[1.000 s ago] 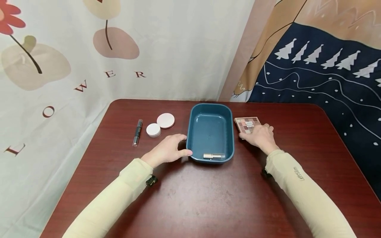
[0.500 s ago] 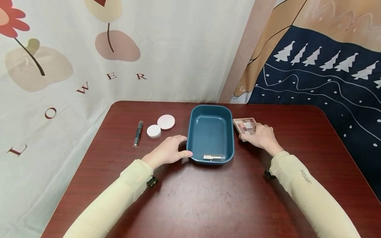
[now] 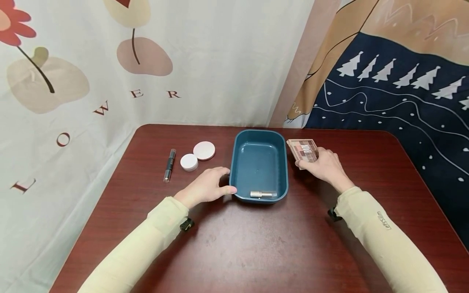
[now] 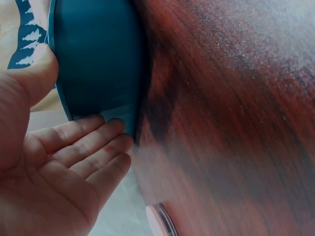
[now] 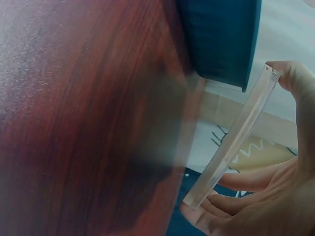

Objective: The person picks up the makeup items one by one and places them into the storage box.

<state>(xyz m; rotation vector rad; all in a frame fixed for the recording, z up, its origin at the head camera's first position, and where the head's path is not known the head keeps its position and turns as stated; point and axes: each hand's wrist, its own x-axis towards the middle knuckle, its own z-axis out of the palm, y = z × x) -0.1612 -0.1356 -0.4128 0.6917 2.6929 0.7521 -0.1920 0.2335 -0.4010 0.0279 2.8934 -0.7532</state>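
Observation:
My right hand [image 3: 328, 165] grips an eyeshadow palette [image 3: 302, 149] by its edges, thumb on one side and fingers on the other. In the right wrist view the palette [image 5: 231, 140] is seen edge-on, raised above the table. A blue plastic bin [image 3: 259, 162] stands to its left. Inside the bin, along the near end, lies a lipstick tube [image 3: 262, 194] with a clear cap. My left hand [image 3: 206, 185] rests against the bin's left side; in the left wrist view its fingers [image 4: 98, 147] lie straight along the wall and the thumb is near the rim.
Left of the bin on the brown table [image 3: 253, 244] are a round pink-white compact [image 3: 204, 150], a small white jar [image 3: 189, 162] and a dark double-ended stick [image 3: 169, 165]. Printed curtains [image 3: 227, 61] hang behind the table's far edge.
My right hand has lifted the palette off the table and tilted it, with the wrist shifting slightly right. My left hand and the bin have kept their places.

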